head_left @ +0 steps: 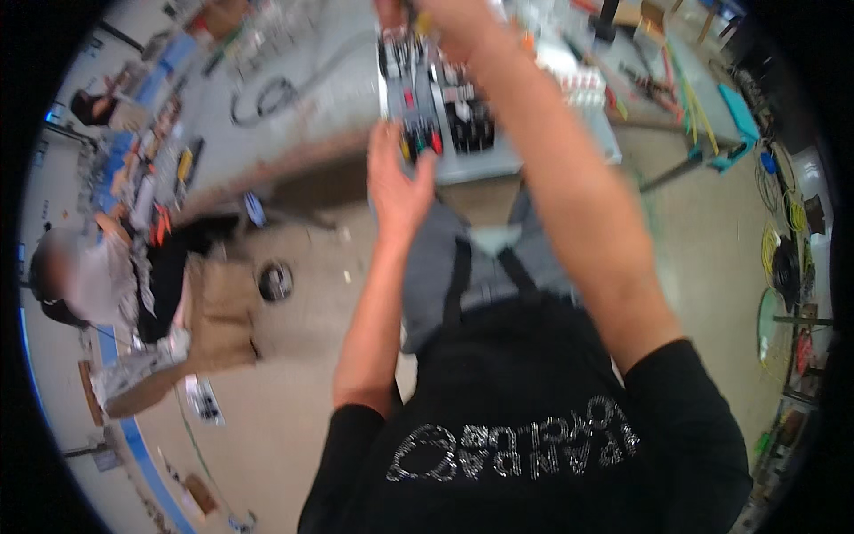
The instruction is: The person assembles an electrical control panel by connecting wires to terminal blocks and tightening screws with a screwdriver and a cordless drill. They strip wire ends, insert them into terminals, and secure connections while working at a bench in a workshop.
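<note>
I see black block-shaped components [470, 125] filling a light-grey rectangular panel [487, 164] at the grey table's [329, 111] edge. Left hand [398, 191]: grip released, fingers spread at near edge. Right hand [452, 25]: far end, blurred; I can't tell its grip.

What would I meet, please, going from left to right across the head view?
Yellow-and-black hand tool, looped cable, left hand, black component block, right forearm, teal object, coiled black cable.

A pale, flat panel [485, 167] lies on the counter [307, 116], its near edge jutting past the counter's edge. Rows of black components [469, 126] cover its middle; a small red piece [437, 142] sits near the front-left corner, motion-blurred.
</note>
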### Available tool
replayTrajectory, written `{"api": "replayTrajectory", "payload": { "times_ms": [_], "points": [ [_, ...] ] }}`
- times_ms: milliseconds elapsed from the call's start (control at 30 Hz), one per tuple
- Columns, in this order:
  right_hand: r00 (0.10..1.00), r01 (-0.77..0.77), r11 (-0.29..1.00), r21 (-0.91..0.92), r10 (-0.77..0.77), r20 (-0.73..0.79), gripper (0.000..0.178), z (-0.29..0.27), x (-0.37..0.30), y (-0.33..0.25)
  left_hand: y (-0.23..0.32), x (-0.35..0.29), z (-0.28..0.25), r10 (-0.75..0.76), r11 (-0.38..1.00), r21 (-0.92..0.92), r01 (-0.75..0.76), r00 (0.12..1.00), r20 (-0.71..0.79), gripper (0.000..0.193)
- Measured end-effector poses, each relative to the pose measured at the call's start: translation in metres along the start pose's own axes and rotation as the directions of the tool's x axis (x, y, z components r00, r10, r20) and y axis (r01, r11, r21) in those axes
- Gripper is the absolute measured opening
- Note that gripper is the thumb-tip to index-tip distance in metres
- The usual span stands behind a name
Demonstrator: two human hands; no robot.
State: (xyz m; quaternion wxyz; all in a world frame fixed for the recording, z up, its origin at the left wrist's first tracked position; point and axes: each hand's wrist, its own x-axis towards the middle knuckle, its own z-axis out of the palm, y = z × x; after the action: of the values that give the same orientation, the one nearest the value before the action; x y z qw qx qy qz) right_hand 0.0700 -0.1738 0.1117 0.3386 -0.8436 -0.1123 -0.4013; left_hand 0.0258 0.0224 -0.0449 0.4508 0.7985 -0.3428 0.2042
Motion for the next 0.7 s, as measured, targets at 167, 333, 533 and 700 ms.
{"api": "replayTrajectory", "payload": {
  "times_ms": [167, 333, 533, 700],
  "points": [
    [0.935, -0.336, 0.910, 0.245, 0.290, 0.204, 0.023, -0.128, -0.042, -0.115, -0.016, -0.069, -0.022, -0.554, 0.776, -0.395, 0.492, 0.831, -0.054, 0.031],
    [0.886, -0.332, 0.908, -0.255, 0.394, 0.245, 0.030, -0.132, -0.139, -0.045, -0.023, -0.114, -0.009, -0.807, 0.464, -0.542, 0.700, 0.587, 0.067, 0.039],
    [0.788, -0.413, 0.838, -0.356, 0.525, 0.322, 0.034, -0.128, -0.183, -0.018, -0.047, -0.080, 0.039, -0.711, 0.275, -0.623, 0.732, 0.591, 0.380, 0.054],
    [0.733, -0.381, 0.814, -0.440, 0.555, 0.393, 0.050, -0.104, -0.207, -0.007, -0.090, -0.064, 0.038, -0.607, 0.615, -0.356, 0.703, 0.711, 0.354, 0.042]
  ]
}}
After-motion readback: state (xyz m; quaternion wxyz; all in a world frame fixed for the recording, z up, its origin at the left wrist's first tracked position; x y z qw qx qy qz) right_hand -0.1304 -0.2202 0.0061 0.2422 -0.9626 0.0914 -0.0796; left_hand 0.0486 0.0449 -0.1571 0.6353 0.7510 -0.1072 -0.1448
